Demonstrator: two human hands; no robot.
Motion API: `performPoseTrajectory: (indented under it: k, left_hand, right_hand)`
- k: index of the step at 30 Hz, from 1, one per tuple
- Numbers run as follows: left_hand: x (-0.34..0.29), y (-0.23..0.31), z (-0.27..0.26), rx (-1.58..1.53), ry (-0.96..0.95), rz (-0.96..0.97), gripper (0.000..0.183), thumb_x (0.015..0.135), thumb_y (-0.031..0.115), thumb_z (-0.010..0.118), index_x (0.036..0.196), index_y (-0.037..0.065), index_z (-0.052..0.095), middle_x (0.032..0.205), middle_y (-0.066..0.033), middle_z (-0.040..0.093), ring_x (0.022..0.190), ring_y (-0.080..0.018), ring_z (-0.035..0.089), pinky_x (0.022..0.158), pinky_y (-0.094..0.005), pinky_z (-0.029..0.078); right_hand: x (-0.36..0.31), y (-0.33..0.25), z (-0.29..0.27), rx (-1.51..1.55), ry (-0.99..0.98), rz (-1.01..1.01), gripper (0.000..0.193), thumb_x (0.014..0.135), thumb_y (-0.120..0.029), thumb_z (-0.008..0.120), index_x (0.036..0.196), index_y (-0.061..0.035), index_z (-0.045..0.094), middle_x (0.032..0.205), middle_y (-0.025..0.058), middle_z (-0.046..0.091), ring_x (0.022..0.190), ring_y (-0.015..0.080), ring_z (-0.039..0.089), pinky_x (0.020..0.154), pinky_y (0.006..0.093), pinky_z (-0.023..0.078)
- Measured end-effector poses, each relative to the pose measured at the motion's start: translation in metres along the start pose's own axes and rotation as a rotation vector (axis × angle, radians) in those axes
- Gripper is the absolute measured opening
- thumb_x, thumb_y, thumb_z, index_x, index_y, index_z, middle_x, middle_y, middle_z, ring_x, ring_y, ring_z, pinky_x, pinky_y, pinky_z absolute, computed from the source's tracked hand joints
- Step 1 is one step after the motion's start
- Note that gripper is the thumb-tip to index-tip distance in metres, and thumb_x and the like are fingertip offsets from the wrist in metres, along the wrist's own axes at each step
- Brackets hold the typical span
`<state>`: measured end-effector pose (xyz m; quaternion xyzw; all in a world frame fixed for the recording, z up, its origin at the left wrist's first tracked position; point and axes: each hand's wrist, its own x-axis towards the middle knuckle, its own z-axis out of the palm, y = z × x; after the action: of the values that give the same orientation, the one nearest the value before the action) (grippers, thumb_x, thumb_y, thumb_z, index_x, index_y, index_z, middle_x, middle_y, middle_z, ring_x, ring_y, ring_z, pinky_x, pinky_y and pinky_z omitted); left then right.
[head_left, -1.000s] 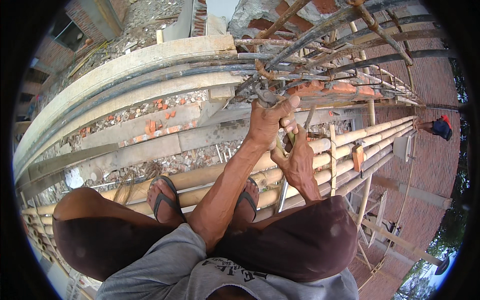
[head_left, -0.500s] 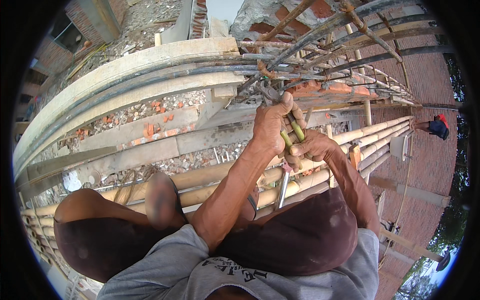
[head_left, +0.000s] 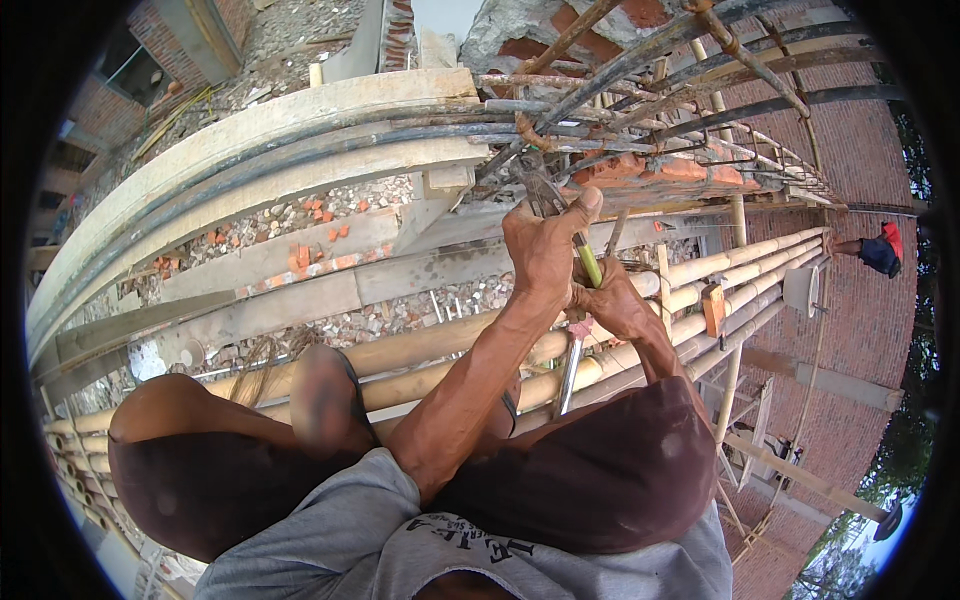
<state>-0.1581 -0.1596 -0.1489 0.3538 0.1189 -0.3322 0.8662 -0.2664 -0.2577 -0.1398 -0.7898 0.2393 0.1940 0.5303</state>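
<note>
Pincers are held in the air above the bamboo platform, beyond its far edge, with the metal head pointing away from the person toward the steel bars. The head sits beside the near end of the long pale boards, close under a rusty bent bar; whether it touches steel cannot be determined.

Left hand: clenched around the pincers just behind the head, thumb laid along the upper side. Right hand: fingers curled at the rear end of the green handle; whether it grips the handle firmly cannot be determined, the fingers being partly hidden.

A metal rod with a reddish top stands just below the right hand, over the bamboo poles. To the right of the hands, an orange-brown wooden piece rests at the poles, with a pale container farther along, near the platform's right end. Red brickwork lies under the bars, right of the pincers. Rubble covers the ground below. Another person, in red and dark clothing, is at the far right, against the brick wall.
</note>
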Motion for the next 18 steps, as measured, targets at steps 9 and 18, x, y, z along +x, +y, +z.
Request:
performPoseTrajectory:
  k: [9,18]
  left_hand:
    - [0.006,0.005,0.003,-0.090,-0.128,-0.035,0.032,0.086,0.032,0.077,0.086,0.008,0.055,0.057,0.0012,0.045,0.045,-0.0125,0.040,0.047,-0.0302,0.041]
    - [-0.020,0.007,0.009,0.288,0.014,0.000,0.047,0.087,0.042,0.071,0.095,-0.003,0.056,0.078,-0.0102,0.061,0.067,-0.0204,0.059,0.063,-0.0368,0.050]
  right_hand:
    - [-0.013,-0.042,-0.002,0.003,-0.021,-0.042,0.039,0.085,-0.023,0.071,0.109,0.0017,0.053,0.088,0.0182,0.065,0.073,0.0315,0.066,0.064,0.0387,0.052]
    - [0.006,0.018,0.002,1.250,-0.645,-0.079,0.048,0.085,-0.029,0.075,0.116,0.0012,0.054,0.082,0.0139,0.066,0.076,0.0276,0.067,0.064,0.0408,0.054]
